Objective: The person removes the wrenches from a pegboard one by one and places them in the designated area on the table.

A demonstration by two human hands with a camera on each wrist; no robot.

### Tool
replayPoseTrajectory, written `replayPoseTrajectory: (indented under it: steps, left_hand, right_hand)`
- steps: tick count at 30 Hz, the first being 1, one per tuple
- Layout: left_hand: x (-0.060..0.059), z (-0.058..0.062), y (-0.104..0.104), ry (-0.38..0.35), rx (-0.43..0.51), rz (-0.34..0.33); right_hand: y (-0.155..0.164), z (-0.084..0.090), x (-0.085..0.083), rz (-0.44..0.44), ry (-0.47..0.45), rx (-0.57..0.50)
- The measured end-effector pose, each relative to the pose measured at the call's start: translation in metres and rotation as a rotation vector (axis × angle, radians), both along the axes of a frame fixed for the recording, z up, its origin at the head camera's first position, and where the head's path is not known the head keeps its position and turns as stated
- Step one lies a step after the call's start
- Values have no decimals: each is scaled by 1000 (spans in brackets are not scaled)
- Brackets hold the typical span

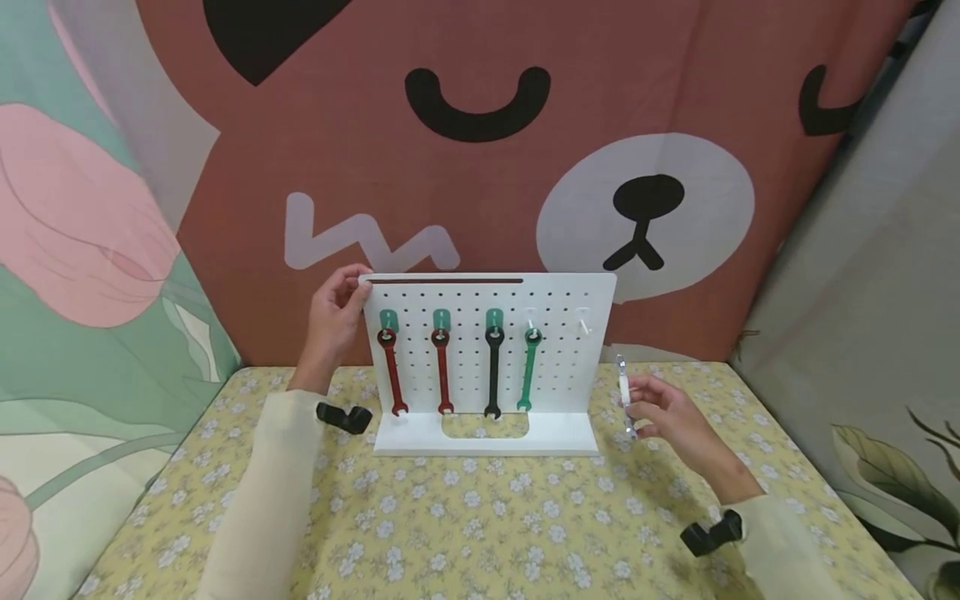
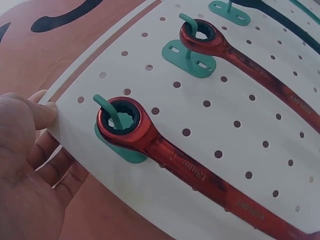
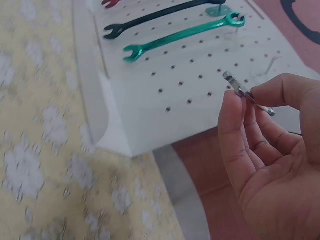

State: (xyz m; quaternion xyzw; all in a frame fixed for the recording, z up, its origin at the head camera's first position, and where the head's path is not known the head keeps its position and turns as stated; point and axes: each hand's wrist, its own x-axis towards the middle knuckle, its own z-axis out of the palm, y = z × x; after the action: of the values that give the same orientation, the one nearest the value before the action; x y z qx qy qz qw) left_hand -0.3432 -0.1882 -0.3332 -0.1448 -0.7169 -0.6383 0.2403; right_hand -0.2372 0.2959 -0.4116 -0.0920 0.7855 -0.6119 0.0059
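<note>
A white pegboard [image 1: 555,367] stands upright on its base. My left hand [image 1: 335,317] pinches its upper left corner, thumb in front and fingers behind. To the right of the board, my right hand [image 1: 671,417] holds a silver wrench [image 1: 624,392] between thumb and fingers, apart from the board. The right wrist view shows this wrench [image 3: 240,90] nearly end-on. From the hooks hang a red wrench [image 1: 393,375], a second red wrench [image 1: 442,375], a black wrench [image 1: 493,375] and a green wrench [image 1: 529,371]. A clear hook [image 1: 584,325] at the far right bears nothing.
The table has a yellow flowered cloth [image 1: 465,525]. Behind it hangs a brown curtain [image 1: 480,200] with a bear print, and a grey cloth [image 1: 862,275] is at the right. The pegboard's base [image 1: 487,447] reaches toward me.
</note>
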Motion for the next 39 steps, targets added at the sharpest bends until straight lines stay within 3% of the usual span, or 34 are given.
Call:
replayPoseTrajectory:
  steps: [3,11,29,39]
  left_hand:
    - [3,4,4,6,4,2]
    - [26,21,14,20,-25,6]
    - [30,21,16,-3,-24,46]
    - [33,23,14,18,-42,39]
  right_hand:
    - [5,-7,0,-14,-21,24]
    - [13,-24,-2,-13,-102,94]
    - [22,-42,-8,99,-200,180]
    - [15,-47,-7,84,-174,272]
